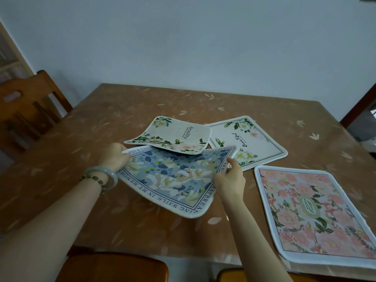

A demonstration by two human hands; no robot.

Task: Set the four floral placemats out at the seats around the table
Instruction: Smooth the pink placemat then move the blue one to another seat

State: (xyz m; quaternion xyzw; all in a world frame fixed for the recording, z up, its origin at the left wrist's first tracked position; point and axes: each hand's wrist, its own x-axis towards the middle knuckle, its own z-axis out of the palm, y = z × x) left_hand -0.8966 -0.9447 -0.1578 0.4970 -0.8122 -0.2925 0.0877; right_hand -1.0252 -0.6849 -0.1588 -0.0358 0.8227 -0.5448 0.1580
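Two wooden chair backs [114,267] at the bottom edge, tucked against the near side of the table [101,110] with its brown leaf-print cover. Just beyond, both forearms reaching forward, pale bangle [105,176] and bead bracelet on the left wrist. Left hand [115,156] closed on the far-left corner of the blue placemat [173,180], fingers curled over its edge; right hand [230,180] pinching the right edge between thumb and fingers. Blue placemat raised off the table and sagging between the two grips — lettered border, white and blue flowers, near corner drooping toward the cover. Riding on its far edge, a cream placemat [173,135] with green leaves, curled upward at the sides. Behind and to the right, a second cream placemat [254,139] flat on the table, partly overlapped. Pink placemat [311,212] flat at the near-right — close to the table edge, apart from the others. Another wooden chair [26,106] at the left side.
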